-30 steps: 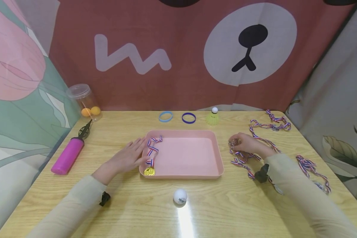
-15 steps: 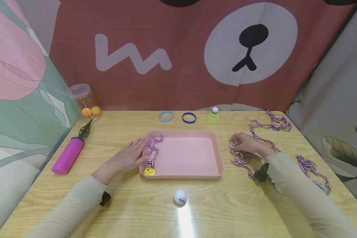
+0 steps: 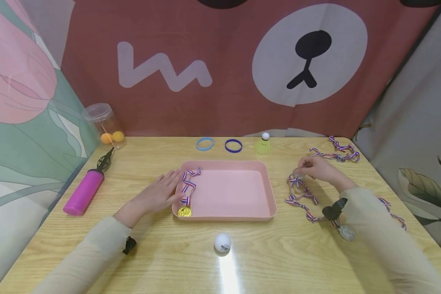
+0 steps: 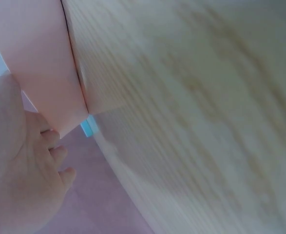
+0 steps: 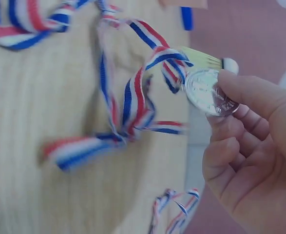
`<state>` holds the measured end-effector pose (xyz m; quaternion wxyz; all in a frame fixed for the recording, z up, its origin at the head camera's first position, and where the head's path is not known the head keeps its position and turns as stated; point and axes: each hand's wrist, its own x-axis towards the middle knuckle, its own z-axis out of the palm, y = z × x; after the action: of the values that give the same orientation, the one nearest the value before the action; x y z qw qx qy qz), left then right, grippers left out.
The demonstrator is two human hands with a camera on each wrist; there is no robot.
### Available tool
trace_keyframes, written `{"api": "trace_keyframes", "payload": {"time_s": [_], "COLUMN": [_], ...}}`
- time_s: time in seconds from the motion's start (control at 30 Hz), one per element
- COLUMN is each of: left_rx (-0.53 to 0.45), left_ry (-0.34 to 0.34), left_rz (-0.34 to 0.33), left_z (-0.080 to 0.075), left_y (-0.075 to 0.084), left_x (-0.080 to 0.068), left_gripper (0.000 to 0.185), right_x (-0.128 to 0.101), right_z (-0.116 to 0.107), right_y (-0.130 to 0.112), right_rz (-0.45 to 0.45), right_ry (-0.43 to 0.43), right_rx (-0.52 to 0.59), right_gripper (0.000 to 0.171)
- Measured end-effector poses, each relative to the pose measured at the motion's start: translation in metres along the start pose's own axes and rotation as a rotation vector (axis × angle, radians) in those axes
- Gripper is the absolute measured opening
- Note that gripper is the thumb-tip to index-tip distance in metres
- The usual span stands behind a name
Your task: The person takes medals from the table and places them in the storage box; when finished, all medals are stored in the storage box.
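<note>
In the head view my right hand [image 3: 319,169] is above the table, right of the pink tray [image 3: 235,192]. Its thumb and fingers pinch a silver medal [image 5: 201,92] by the edge, as the right wrist view shows. From that medal hangs a knotted red, white and blue ribbon [image 5: 138,97]. My left hand [image 3: 158,192] rests on the tray's left rim with its fingers extended. Inside the tray, along the left side, lies a gold medal [image 3: 185,212] with its striped ribbon [image 3: 188,185]. A second silver medal [image 3: 347,233] lies beside my right forearm.
More striped ribbon [image 3: 336,155] lies at the back right. Behind the tray are a light blue wristband [image 3: 204,149], a dark blue wristband [image 3: 233,151] and a yellow shuttlecock [image 3: 262,147]. A white ball [image 3: 222,243] sits in front. Leftward are a pink pump [image 3: 84,192] and clear jar [image 3: 101,116].
My right hand has risen and shifted right with the silver medal, pulling at the tangled ribbon. The medal near the forearm now shows more fully. My left hand keeps its place.
</note>
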<state>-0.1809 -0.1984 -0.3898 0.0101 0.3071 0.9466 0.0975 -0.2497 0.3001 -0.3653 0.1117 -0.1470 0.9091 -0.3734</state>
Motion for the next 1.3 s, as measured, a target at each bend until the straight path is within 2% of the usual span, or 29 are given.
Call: {"api": "trace_keyframes", "payload": {"time_s": [0.1,0.2,0.4,0.57,0.77,1.03,1.13,1.3], "left_rx": [-0.002,-0.003,-0.005,-0.001,-0.002,-0.012,-0.012,-0.008], "left_ry": [-0.005,-0.004,-0.014,-0.023,-0.019,-0.034,-0.038,-0.036], "left_rz": [-0.005,-0.004,-0.009,-0.013,-0.008,-0.022,-0.024,-0.026], "left_z": [0.000,0.000,0.000,0.000,-0.002,-0.001,-0.001,-0.001], "left_y": [0.000,0.000,0.000,-0.001,0.001,0.001,0.000,0.000], "left_x": [0.000,0.000,0.000,0.000,0.000,0.002,0.002,0.001], "left_gripper": [0.068,0.068,0.068,0.069,0.068,0.069,0.070,0.070], "right_x": [-0.006,-0.011,-0.024,-0.035,-0.044,-0.050,-0.051,-0.049], "right_z": [-0.011,-0.021,-0.041,-0.053,-0.062,-0.064,-0.064,-0.061], "right_y": [-0.003,-0.007,-0.018,-0.030,-0.049,-0.075,-0.088,-0.112], "right_rz": [0.063,0.087,0.046,-0.016,-0.122,-0.263,-0.309,-0.371], "right_ry": [0.022,0.051,0.136,0.164,0.094,-0.009,-0.040,-0.057], "right_rx": [0.066,0.118,0.212,0.395,0.638,0.802,0.840,0.806], "right_gripper": [0.029,0.033,0.038,0.029,0.031,0.036,0.036,0.031]}}
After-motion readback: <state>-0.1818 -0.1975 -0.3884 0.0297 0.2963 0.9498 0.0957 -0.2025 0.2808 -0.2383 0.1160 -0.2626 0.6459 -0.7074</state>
